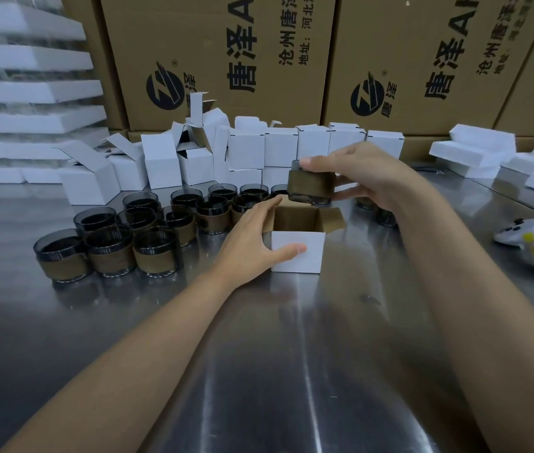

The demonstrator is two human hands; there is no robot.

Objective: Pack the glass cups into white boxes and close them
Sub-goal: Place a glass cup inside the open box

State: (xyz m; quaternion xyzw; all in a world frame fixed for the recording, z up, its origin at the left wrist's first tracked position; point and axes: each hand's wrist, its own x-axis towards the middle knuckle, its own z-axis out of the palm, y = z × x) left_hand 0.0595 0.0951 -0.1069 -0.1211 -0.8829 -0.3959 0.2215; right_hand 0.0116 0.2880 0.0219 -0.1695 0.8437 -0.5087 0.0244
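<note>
Head view showed the right hand (367, 178), centre frame, its grip pinching a cup (311, 188) above the open box (296, 253). The left hand (252, 237) clasped that box in its grip, thumb on its front; only brown inner walls showed. More cups (112, 243) stood left on the tabletop (292, 354).

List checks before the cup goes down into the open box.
1. Box open, flaps folded outward: ok.
2. Left hand holds box steady: ok.
3. Right hand grips cup: ok.
4. Cup centred over opening: cannot tell; it hangs above the back edge.
5. Box bottom empty: cannot tell, hidden.
</note>
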